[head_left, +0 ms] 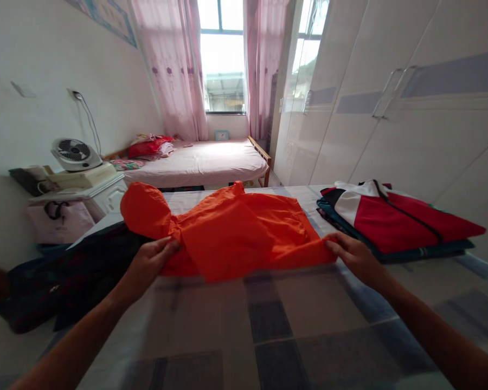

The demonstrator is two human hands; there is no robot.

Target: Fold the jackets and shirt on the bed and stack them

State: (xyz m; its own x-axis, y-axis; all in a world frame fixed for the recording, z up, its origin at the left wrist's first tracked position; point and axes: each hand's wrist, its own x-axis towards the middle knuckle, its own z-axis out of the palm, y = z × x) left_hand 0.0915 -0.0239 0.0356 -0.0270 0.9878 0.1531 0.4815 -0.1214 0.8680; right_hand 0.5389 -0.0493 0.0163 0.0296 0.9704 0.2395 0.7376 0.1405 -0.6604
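An orange hooded jacket (236, 233) lies sideways across the bed in front of me, its hood at the left and its hem at the right. One sleeve is laid over the body. My left hand (156, 257) pinches the near edge just below the hood. At the hem's near corner, my right hand (347, 252) grips the cloth between thumb and fingers. The near edge is stretched between both hands and looks slightly raised off the sheet.
Folded clothes (398, 222), a red, white and black garment on top, are stacked at the right. Dark clothing (81, 276) lies at the left. Beyond are a second bed (211, 157), a cabinet with a fan (74, 153), and a white wardrobe (350, 108) along the right.
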